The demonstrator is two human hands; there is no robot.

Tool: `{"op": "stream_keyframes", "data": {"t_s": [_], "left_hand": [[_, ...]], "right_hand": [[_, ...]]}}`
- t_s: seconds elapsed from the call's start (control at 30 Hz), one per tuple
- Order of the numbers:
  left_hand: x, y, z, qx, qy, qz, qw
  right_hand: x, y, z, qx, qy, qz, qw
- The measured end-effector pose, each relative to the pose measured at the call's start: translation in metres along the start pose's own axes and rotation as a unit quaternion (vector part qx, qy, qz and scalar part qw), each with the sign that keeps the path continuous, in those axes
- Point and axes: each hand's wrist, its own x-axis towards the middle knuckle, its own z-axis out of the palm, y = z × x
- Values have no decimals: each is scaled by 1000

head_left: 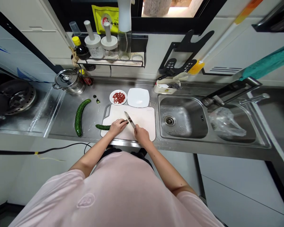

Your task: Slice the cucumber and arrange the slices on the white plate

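Observation:
A green cucumber [103, 127] lies across the white cutting board [144, 118], its left end reaching past the board's edge. My left hand [117, 127] is closed over its right part, so the middle is hidden. In my right hand [142, 135] is a kitchen knife [129, 119], gripped by the handle, its blade pointing up and left beside the cucumber's right end. A second, whole cucumber [79, 117] rests on the steel counter to the left. Small cut-off cucumber ends [97, 101] lie near the pot.
Behind the board stand a plate of chopped red pieces [118, 97] and a white square plate [138, 97]. A lidded pot [69, 82] is at back left, a wok [13, 96] farther left. The sink [183, 116] adjoins on the right; a plastic bag [224, 121] lies in its second basin.

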Motion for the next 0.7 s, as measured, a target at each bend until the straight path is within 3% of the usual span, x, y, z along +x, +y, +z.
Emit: {"op": "stream_keyframes", "data": {"t_s": [0.7], "left_hand": [[-2, -2, 4, 10, -2, -3, 1000]], "right_hand": [[-1, -8, 5, 11, -19, -2, 1000]]}}
